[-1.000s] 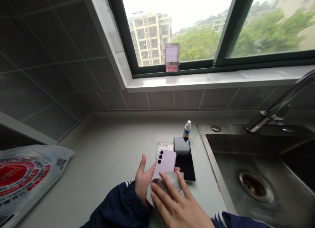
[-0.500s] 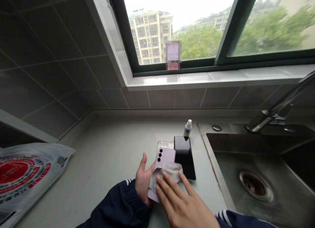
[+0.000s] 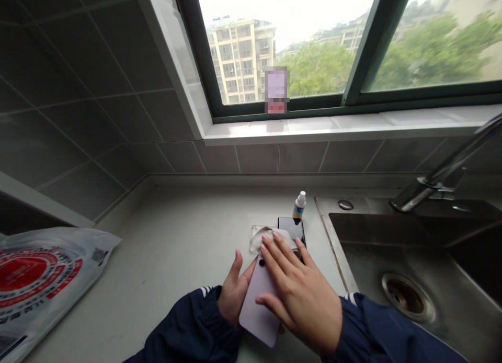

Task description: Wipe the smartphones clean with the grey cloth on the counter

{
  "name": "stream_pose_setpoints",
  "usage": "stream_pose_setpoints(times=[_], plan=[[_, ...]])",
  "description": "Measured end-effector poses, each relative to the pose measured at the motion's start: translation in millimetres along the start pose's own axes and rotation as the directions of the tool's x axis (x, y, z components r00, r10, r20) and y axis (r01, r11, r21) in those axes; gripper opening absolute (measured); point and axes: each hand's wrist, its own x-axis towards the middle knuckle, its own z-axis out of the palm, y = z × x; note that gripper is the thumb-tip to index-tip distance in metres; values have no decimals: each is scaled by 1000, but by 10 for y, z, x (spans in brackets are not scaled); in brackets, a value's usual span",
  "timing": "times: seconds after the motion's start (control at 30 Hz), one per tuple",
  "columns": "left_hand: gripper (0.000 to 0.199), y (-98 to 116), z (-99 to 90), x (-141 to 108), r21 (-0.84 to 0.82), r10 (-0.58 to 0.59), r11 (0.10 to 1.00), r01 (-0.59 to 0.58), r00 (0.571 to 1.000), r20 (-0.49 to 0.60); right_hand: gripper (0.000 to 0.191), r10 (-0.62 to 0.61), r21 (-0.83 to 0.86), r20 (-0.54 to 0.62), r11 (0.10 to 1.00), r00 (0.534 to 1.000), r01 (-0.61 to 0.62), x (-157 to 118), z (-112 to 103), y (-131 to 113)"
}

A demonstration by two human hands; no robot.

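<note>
My left hand (image 3: 235, 288) grips a lilac smartphone (image 3: 257, 313) from below, its back facing up and its camera lenses mostly hidden. My right hand (image 3: 300, 295) lies over the phone's upper end, fingers spread, pressing a grey cleaning cloth (image 3: 277, 236) against it. Just beyond sits a transparent phone case (image 3: 257, 238), partly covered by the cloth. A black glass slab (image 3: 291, 228), probably another phone, lies mostly hidden behind my right hand. A small spray bottle (image 3: 299, 206) with a white cap stands at its far end.
A pale stone countertop (image 3: 164, 237) runs under everything. To the right lies a steel sink (image 3: 376, 227) with a chrome faucet (image 3: 443, 182). A printed plastic bag (image 3: 35, 284) lies at the left. Tiled wall and a window (image 3: 314, 49) stand behind.
My right hand has slid up the phone, carrying the cloth to its far end and over the case. The phone now sits lower, exposing its back, and the black slab is more covered.
</note>
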Motion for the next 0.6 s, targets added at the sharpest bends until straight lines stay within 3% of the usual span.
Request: stream_pose_setpoints(times=[0.1,0.23,0.4,0.5,0.6], plan=[[71,5,39,-12,27,-47,999,46,999,12,71,8,-5,9,1000,1000,-8,27,4,12],[74,-6,39,-7,18,-6,1000,5,999,34,72,-18,47,27,999,999,17,-9,25,-40],[88,-7,-8,-1,-82,-129,989,125,991,-47,74,-134,151,74,981,988,122,-119,133,-213],[94,33,-33,1,-120,-174,979,162,980,-95,76,-221,127,32,968,975,215,-168,252,-303],[92,100,-75,-2,-92,-202,977,192,973,-114,54,-341,82,-23,936,940,342,-182,291,-333]])
